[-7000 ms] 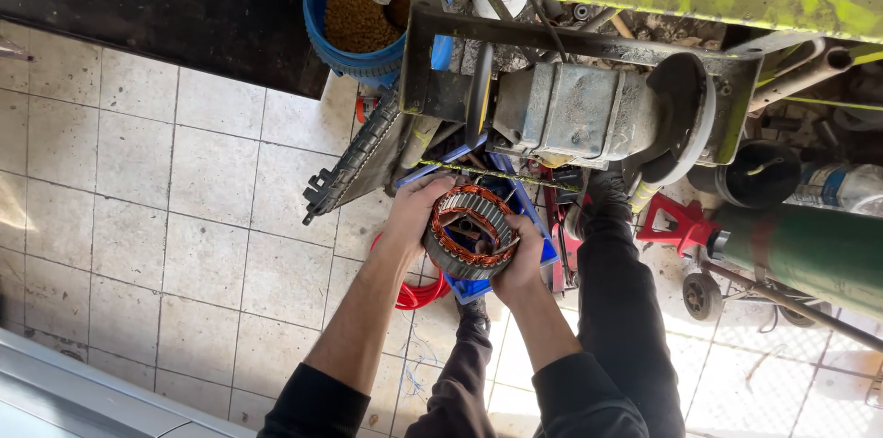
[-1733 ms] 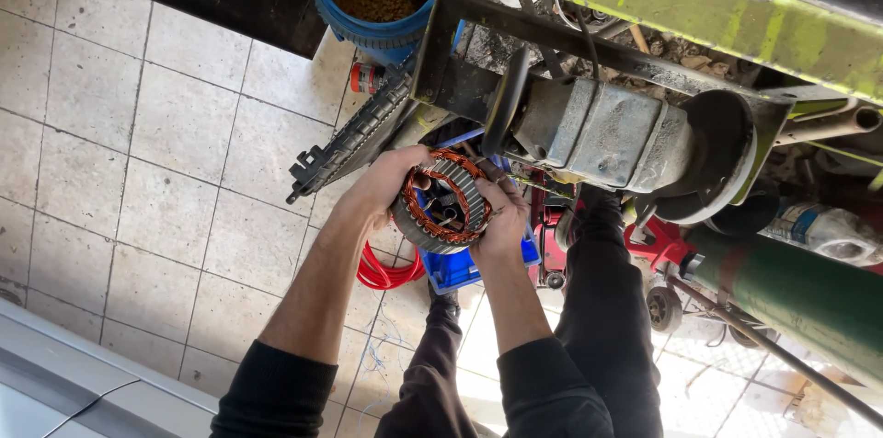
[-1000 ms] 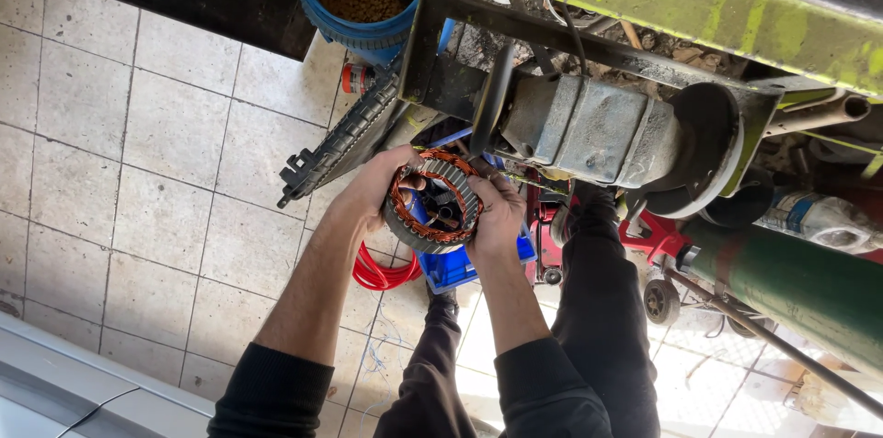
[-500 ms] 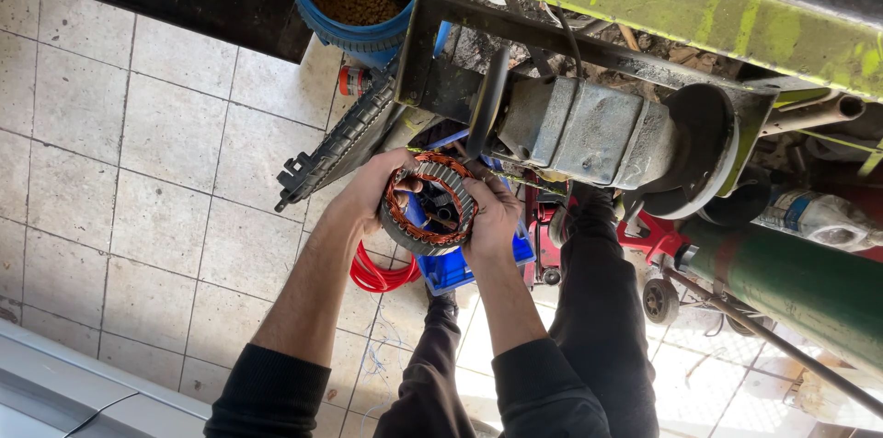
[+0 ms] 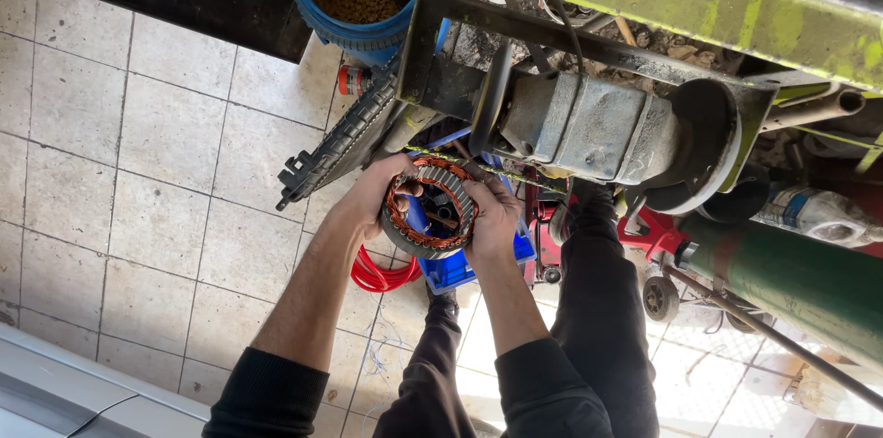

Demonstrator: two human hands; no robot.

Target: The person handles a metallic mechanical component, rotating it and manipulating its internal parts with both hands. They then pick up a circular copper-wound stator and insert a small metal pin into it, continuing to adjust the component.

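Both hands are gripping the stator ring: left hand (image 5: pixel 375 191) and right hand (image 5: pixel 492 215) fingers clamping opposite sides, opening facing up.

Crowded above and to the right, open tiled floor to the left.

The grey metal machine body (image 5: pixel 589 125) and black ribbed panel (image 5: pixel 345 139) hem the hands from above; the blue plastic crate (image 5: pixel 460 270) sits beneath, while the pale tiled floor (image 5: pixel 129 171) leaves free passage leftward.
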